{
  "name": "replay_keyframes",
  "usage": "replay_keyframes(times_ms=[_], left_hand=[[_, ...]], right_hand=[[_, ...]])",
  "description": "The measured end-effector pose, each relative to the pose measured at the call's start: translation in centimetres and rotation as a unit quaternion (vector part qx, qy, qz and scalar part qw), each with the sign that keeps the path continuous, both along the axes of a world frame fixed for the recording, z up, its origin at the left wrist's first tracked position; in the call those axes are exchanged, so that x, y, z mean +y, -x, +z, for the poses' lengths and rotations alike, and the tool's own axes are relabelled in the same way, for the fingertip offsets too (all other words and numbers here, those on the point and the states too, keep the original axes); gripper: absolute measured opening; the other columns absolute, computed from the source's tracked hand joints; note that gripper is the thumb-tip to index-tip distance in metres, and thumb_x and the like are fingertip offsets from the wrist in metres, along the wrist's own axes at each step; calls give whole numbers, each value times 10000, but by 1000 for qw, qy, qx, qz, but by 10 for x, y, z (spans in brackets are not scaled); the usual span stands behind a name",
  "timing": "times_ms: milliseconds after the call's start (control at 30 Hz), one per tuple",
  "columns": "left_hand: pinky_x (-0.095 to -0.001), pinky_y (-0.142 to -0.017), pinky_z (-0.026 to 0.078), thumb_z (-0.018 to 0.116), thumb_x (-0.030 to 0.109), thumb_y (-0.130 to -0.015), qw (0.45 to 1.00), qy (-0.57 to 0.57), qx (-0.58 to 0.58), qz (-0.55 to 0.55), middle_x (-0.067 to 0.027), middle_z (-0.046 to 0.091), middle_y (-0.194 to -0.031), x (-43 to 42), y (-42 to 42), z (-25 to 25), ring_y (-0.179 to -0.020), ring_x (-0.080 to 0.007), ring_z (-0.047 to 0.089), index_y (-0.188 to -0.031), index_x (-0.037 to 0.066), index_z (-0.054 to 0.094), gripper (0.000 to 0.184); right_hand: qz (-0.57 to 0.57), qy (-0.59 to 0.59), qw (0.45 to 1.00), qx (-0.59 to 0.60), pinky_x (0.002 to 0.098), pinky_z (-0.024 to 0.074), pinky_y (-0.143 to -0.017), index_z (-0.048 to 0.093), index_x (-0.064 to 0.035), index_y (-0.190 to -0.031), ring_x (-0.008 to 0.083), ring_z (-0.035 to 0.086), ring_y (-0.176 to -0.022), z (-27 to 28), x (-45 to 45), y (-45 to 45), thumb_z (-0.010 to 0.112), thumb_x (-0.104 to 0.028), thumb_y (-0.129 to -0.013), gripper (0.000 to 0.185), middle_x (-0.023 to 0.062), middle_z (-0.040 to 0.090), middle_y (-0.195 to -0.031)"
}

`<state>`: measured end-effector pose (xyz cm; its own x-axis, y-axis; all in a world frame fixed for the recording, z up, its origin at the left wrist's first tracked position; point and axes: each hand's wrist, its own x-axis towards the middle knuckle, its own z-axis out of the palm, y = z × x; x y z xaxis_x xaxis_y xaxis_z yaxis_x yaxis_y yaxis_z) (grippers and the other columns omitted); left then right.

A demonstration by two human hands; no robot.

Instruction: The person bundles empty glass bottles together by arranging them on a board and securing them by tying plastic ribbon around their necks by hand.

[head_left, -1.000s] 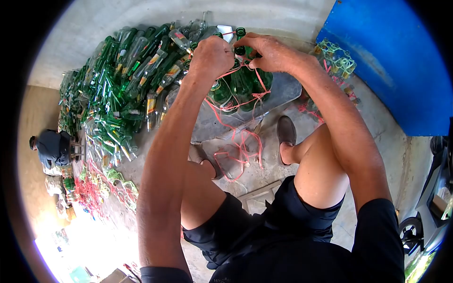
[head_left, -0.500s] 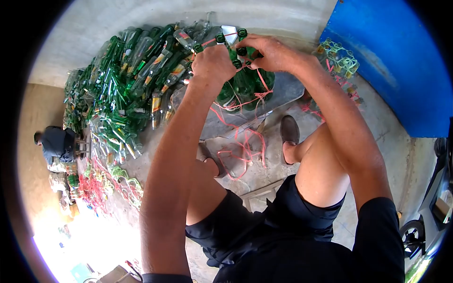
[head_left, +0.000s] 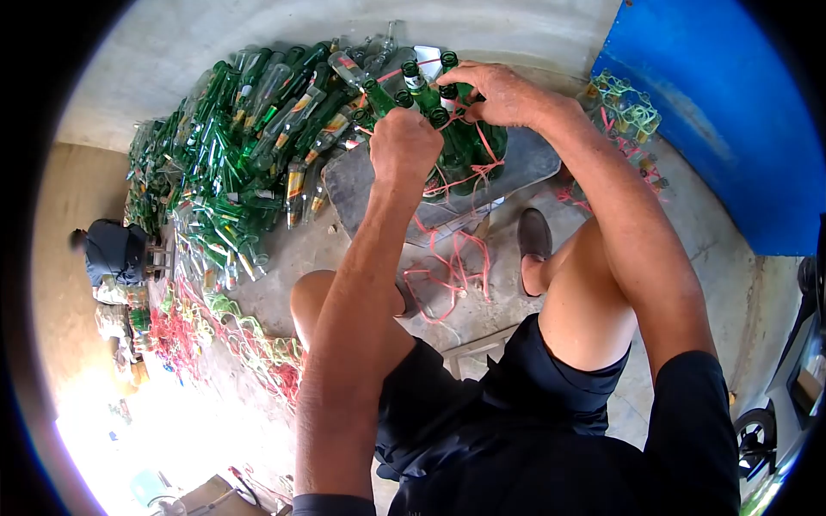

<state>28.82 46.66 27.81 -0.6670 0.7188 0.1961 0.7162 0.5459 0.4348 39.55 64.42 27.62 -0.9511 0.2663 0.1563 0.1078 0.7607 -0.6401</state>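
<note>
Several green bottles (head_left: 455, 155) stand upright: our left hand (head_left: 406, 142) near-left of them, grip we cannot tell; right hand (head_left: 497, 91) at their right, fingers apart.

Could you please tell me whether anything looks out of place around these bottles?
Mildly: a loose tangle of pink cord lies on the floor between the shoes, looking stray beside the cord strung around the green bottles, though the two may be connected.

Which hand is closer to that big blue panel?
The right hand. It is at the side of the upright green bottles facing the blue panel; the left hand is at their other side, farther from the panel.
</note>
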Motion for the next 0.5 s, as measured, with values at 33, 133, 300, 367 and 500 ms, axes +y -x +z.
replay_keyframes(times_ms=[33, 133, 300, 367, 500], left_hand=[[-451, -781, 573, 652, 181, -868, 1000, -20, -13, 0, -239, 736, -853, -3, -3, -1, -859, -413, 732, -922, 7, 771, 218], [-420, -740, 559, 678, 174, -880, 989, -139, -45, 25, -236, 740, -848, -12, -15, -6, -814, -379, 740, -1000, 8, 784, 230], [-345, -696, 541, 684, 122, -927, 951, -279, -110, 69, -181, 746, -792, -18, -32, -21, -700, -184, 704, -1064, 4, 788, 208], [-374, -694, 543, 684, 132, -915, 946, -288, -129, 76, -211, 729, -815, -21, -36, -23, -707, -285, 714, -1055, 28, 786, 202], [-379, -691, 546, 695, 140, -899, 943, -291, -138, 79, -204, 726, -795, -23, -32, -29, -697, -328, 718, -1026, 41, 796, 190]], right_hand=[[-4, -26, 1000, 15, 422, 547, -931, 625, -129, -1372, 304, 673, -1090, -3, 1, 0, 824, 1, -770, 647, 111, 647, -1293], [-11, -55, 998, 38, 403, 548, -915, 615, -123, -1379, 236, 710, -1020, -5, 0, 1, 798, 20, -799, 624, 88, 649, -1274], [-22, -2, 1000, -22, 409, 541, -933, 603, -111, -1391, 257, 697, -1063, 7, -5, -3, 767, 19, -806, 621, 96, 646, -1298], [-16, -2, 1000, -9, 410, 543, -938, 597, -110, -1398, 266, 696, -1066, 7, -7, -4, 760, 23, -805, 629, 99, 646, -1302], [-20, 26, 999, -14, 418, 547, -957, 585, -112, -1414, 306, 689, -1116, 9, -11, -4, 750, 32, -800, 652, 109, 639, -1317]])
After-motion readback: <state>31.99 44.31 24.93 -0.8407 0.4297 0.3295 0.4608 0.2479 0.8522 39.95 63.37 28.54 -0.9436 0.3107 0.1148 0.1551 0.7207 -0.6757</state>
